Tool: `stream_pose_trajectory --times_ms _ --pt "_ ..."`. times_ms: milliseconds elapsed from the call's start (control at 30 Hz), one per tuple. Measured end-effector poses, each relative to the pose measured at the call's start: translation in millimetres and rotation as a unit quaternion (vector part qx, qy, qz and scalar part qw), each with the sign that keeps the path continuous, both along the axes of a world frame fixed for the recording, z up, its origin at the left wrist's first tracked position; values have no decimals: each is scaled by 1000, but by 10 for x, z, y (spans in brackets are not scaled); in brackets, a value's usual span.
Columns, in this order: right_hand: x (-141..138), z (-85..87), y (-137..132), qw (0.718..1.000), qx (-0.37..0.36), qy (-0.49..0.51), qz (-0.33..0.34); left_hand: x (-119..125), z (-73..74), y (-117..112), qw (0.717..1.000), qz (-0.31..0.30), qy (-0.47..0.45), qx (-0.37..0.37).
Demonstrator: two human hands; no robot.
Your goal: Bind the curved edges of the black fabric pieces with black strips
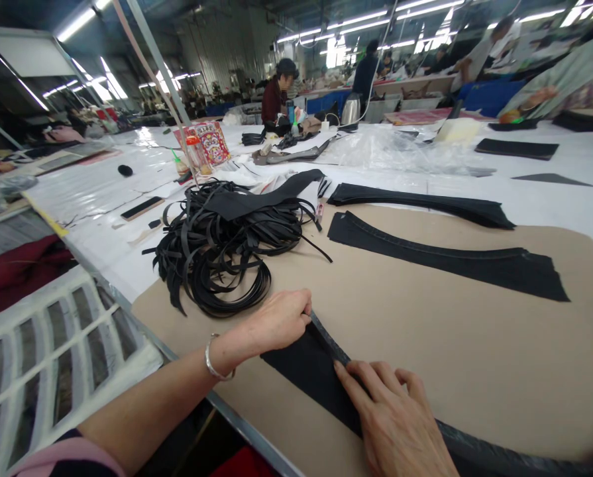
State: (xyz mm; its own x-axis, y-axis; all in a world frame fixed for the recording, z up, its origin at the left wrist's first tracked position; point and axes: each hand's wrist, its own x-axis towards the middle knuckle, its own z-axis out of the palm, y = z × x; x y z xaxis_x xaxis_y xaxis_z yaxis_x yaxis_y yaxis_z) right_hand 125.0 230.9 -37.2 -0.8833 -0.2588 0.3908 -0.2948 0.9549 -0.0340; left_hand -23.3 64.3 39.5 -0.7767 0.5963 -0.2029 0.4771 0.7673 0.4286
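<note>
A long black panel of leather-like material [306, 371] lies along the front of the beige board, with a folded, greyish strip along its curved far edge. My left hand [283, 321] is closed in a pinch at the far end of that edge strip [328, 338]. Over the panel's middle, my right hand [390, 411] lies palm down, fingers slightly bent and apart, its fingertips pressing on the strip. Part of the panel is hidden under both hands. Beyond them rest another black panel [445, 255] with a similar edge and a stack of black panels [420, 202].
A tangled heap of black strips [226, 245] sits beyond my left hand, a black piece [271, 195] on top. The beige board [475, 338] covers the near table. A white slatted rack [52, 344] stands left of the table edge. Several people work farther back.
</note>
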Motion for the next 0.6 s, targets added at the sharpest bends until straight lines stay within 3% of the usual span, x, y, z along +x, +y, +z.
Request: stream_pose_trajectory --times_ms 333,600 --pt "-6 -9 6 1000 -6 4 -2 -117 -210 -6 999 -15 29 -6" --pt "-6 -29 7 1000 -5 18 1 -139 -278 -11 999 -11 48 16"
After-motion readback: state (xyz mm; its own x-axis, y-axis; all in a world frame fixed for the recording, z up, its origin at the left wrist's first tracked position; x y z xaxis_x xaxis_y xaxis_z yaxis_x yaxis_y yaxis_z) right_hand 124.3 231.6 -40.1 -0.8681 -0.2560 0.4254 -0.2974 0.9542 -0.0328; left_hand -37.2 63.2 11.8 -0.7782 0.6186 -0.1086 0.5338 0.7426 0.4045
